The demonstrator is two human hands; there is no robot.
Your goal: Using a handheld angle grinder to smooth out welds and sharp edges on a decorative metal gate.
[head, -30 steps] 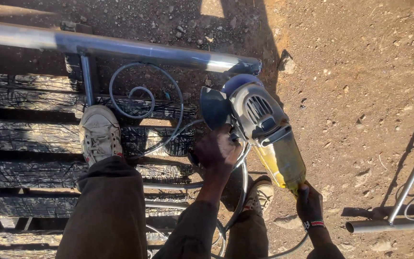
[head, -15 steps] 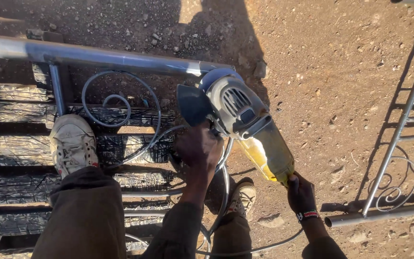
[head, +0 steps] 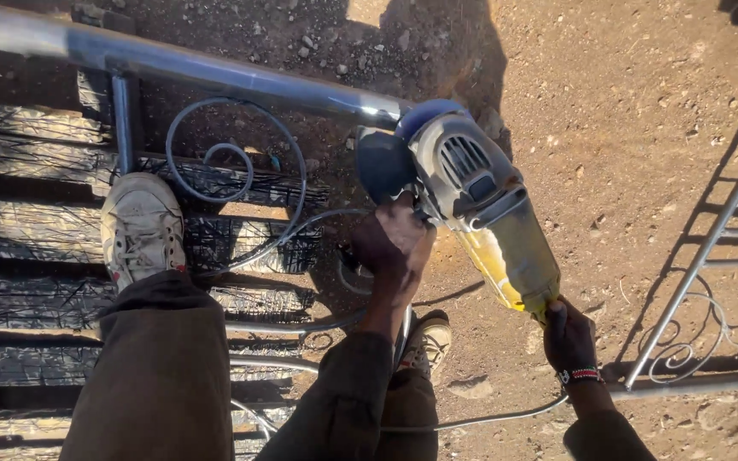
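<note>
I hold an angle grinder with a grey head and yellow body. My left hand grips its side handle near the head. My right hand, with a beaded wristband, is closed around the rear end of the yellow body. The grinder's blue guard and disc sit against the end of a round steel tube, the top rail of a metal frame. A curled steel scroll is welded under that rail. The disc's edge is hidden by the guard.
My left shoe stands on the frame over charred wooden planks. My right shoe rests on the dirt. A second scrolled metal frame lies at the right. The grinder's cable trails along the ground.
The view has shifted, so the grinder and rail appear slightly lower and to the right. The second frame at the right shows more fully. Both hands keep their grip.
</note>
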